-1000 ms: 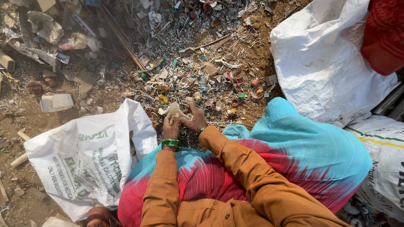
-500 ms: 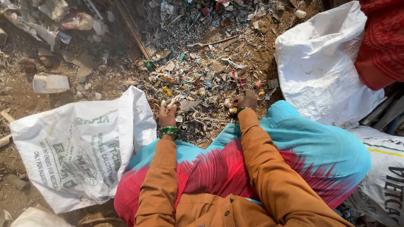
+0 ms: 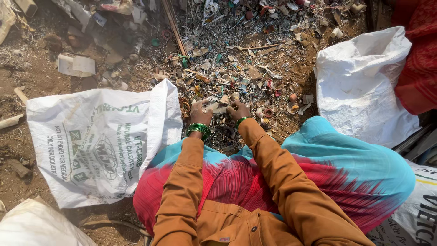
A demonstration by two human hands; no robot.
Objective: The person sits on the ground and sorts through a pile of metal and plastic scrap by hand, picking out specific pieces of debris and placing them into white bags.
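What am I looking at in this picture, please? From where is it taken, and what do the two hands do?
The picture comes from a camera worn on a person's head, looking down, so you see that person's own arms in orange sleeves and a red and blue cloth over the knees. There is no machine.

The left hand, with green bangles on the wrist, and the right hand are close together over a pile of mixed scrap on bare earth: small plastic bits, caps and shreds. The fingers seem to pinch a small pale piece between them; what it is cannot be told.

A printed white sack lies flat to the left, and a fuller white sack stands to the right.
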